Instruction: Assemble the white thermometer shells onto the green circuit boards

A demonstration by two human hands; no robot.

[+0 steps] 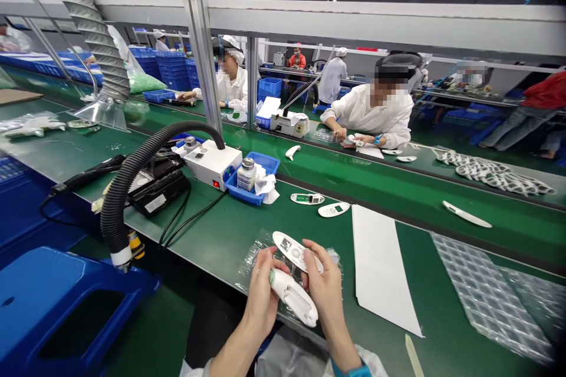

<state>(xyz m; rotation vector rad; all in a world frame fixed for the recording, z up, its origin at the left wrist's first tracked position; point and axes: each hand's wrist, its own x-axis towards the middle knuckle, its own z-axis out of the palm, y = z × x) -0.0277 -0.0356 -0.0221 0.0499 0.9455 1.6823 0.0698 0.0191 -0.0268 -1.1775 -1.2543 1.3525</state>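
My left hand [262, 294] and my right hand [325, 288] are both closed around a white plastic device body [295, 298], held low over the near edge of the green bench [221, 235]. A flat white cover shell [294, 250] rests tilted against the body's top, under my right fingertips. Beneath the hands lies a clear plastic bag [252, 259].
Two more white shells [321, 204] lie further out, a white paper sheet [380, 268] and bubble wrap [490, 294] to the right. At left stand a black hose [132, 177], a white box unit [212, 162], a blue tray with a jar [250, 179]. Other workers sit across the belt.
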